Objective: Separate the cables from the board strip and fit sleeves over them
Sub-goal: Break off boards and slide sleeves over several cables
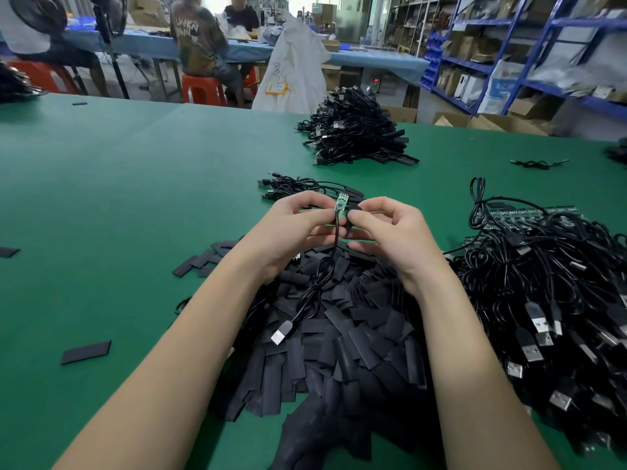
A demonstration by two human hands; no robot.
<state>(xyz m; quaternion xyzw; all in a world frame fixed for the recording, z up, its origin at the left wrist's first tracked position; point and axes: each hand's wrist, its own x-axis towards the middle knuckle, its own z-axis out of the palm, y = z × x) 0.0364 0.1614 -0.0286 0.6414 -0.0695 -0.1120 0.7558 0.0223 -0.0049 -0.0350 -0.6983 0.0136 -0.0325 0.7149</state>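
Hands meet above the green table [101, 198] — your left hand [295, 222] pinches a small green board [341, 202] whose black cable [319, 283] hangs down to a USB plug [279, 335], while your right hand [390, 228] pinches a black sleeve [353, 212] just beside it. Below lies a heap of loose sleeves [339, 334] (flat, black); unsorted cables on board strips [549, 300] pile at your right, a finished-looking bundle [356, 130] farther off.

Green table [101, 198] up front — blue shelving [509, 62] right, red stools [203, 89] behind.
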